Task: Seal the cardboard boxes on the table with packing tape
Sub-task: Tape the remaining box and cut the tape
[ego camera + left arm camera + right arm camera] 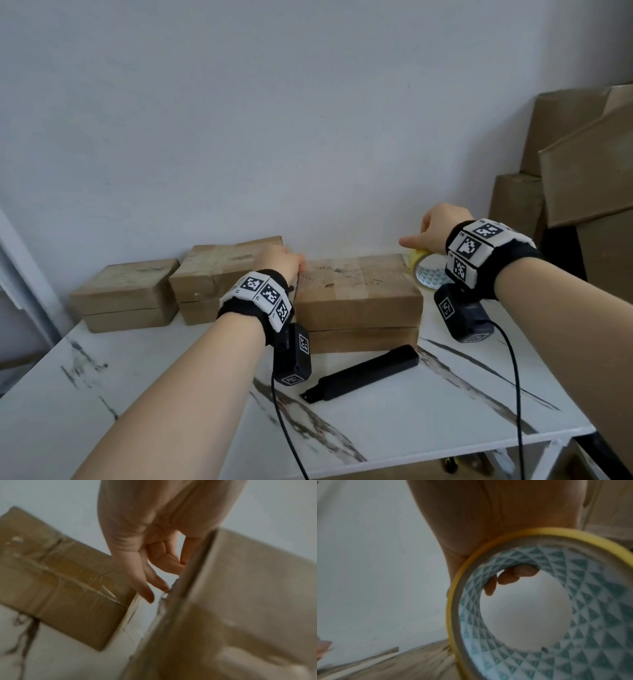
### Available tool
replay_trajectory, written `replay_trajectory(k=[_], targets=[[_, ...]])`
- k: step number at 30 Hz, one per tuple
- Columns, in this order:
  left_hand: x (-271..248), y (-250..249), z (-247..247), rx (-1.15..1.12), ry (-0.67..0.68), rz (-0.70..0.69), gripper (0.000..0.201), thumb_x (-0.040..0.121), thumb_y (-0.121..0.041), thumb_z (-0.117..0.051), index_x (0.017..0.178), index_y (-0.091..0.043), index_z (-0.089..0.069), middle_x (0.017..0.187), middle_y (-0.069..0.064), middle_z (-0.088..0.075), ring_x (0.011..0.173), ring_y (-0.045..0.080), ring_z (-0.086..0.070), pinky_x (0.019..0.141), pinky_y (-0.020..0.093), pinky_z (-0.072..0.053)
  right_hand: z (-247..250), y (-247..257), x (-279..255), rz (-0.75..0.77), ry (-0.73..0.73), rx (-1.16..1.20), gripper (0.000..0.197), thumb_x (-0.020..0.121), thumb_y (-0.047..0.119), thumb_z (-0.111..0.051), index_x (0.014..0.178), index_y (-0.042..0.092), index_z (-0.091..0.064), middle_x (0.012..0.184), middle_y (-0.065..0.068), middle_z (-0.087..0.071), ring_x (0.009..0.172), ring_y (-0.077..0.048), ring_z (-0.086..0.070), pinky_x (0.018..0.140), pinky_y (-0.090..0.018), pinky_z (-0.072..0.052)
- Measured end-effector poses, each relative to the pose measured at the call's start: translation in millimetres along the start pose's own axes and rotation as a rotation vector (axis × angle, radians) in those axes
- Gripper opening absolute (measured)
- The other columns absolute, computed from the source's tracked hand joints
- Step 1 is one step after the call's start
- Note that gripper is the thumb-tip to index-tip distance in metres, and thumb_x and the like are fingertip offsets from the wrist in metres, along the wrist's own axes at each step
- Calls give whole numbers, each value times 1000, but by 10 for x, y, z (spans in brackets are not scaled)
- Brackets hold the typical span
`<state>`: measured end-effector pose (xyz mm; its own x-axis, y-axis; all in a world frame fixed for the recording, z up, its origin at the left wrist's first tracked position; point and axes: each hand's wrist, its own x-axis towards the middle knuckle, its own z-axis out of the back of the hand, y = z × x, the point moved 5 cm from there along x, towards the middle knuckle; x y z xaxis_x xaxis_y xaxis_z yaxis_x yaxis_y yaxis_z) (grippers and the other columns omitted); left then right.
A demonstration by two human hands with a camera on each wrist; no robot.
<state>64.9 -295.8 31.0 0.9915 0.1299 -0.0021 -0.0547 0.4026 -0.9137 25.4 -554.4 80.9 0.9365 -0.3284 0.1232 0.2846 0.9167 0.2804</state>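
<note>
Three stacks of brown cardboard boxes stand along the back of the white marble table [394, 428]. My left hand [284, 261] lies at the top left edge of the right stack's upper box [356, 291]. Its loosely bent fingers [147, 593] hang down beside that box [248, 588], close to its side. My right hand [433, 228] grips a yellow-edged tape roll [426, 274] at the same box's right end. Its fingertips [513, 577] hook through the roll's patterned core [590, 601]. I cannot make out a tape strip between the hands.
A long black tool [363, 371] lies on the table in front of the right stack. The middle stack [219, 274], which carries tape [60, 581], and the left stack [125, 294] sit to the left. Large cardboard boxes [582, 154] pile up beyond the table's right edge.
</note>
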Motion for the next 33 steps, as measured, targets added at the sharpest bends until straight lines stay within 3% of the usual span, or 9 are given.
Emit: replay_trajectory(k=[6, 9, 14, 18, 24, 27, 29, 31, 33], targets=[[88, 70, -31, -69, 5, 41, 18, 84, -7, -60, 66, -8, -60, 95, 22, -69, 96, 37, -65, 89, 50, -52, -147, -150, -13, -5, 14, 185, 36, 98, 29, -40, 79, 3, -57, 75, -8, -53, 83, -27, -52, 69, -32, -42], [83, 58, -42, -103, 40, 69, 18, 83, 1, -58, 67, -5, -55, 87, 19, -64, 97, 38, -64, 92, 51, -50, -155, -188, 7, -20, 17, 290, 17, 95, 10, -39, 91, 3, -55, 92, -15, -53, 90, -28, -50, 72, -31, -38], [24, 36, -40, -113, 57, 83, 20, 85, 4, -56, 66, -4, -54, 96, 23, -61, 104, 39, -62, 94, 50, -49, -186, -275, -15, 38, -32, 326, 22, 94, 35, -50, 96, 14, -58, 93, -5, -57, 88, -24, -53, 75, -29, -40], [41, 34, -48, -135, 65, 104, 24, 86, 4, -55, 64, -5, -53, 95, 20, -60, 102, 37, -62, 95, 50, -49, -186, -245, -88, 53, -96, 376, 25, 96, 33, -45, 93, 15, -62, 90, -7, -59, 85, -25, -52, 72, -27, -37], [62, 22, -18, -207, 92, 155, 26, 93, -1, -47, 69, -8, -46, 71, 6, -51, 64, 17, -53, 64, 27, -48, -88, -65, -119, 99, -156, 130, 31, 94, 36, -47, 86, 14, -67, 82, -6, -64, 79, -28, -60, 68, -30, -49], [87, 43, 35, -241, 124, 208, 11, 96, 1, -43, 90, 4, -52, 87, 16, -57, 96, 27, -60, 83, 35, -49, -123, -26, -132, 119, -132, -135, 33, 93, 37, -45, 82, 15, -68, 79, -4, -65, 77, -26, -61, 69, -31, -49], [106, 60, 66, -230, 115, 216, 21, 97, 0, -43, 114, 10, -50, 112, 23, -59, 114, 31, -58, 91, 37, -47, -168, -10, -142, 134, -146, -217, 33, 93, 37, -45, 82, 17, -68, 78, -3, -65, 77, -25, -61, 68, -30, -45], [109, 79, 69, -204, 125, 233, 15, 96, 2, -42, 105, 9, -52, 124, 25, -56, 117, 33, -57, 91, 38, -47, -188, 5, -141, 142, -159, -223, 32, 93, 38, -45, 83, 18, -68, 80, -3, -65, 78, -25, -60, 69, -30, -43], [108, 96, 61, -175, 133, 258, 17, 95, 2, -43, 80, 1, -49, 116, 25, -60, 115, 32, -58, 87, 38, -47, -175, 14, -122, 143, -165, -227, 29, 92, 37, -46, 83, 19, -67, 82, -3, -64, 78, -25, -57, 70, -30, -40]])
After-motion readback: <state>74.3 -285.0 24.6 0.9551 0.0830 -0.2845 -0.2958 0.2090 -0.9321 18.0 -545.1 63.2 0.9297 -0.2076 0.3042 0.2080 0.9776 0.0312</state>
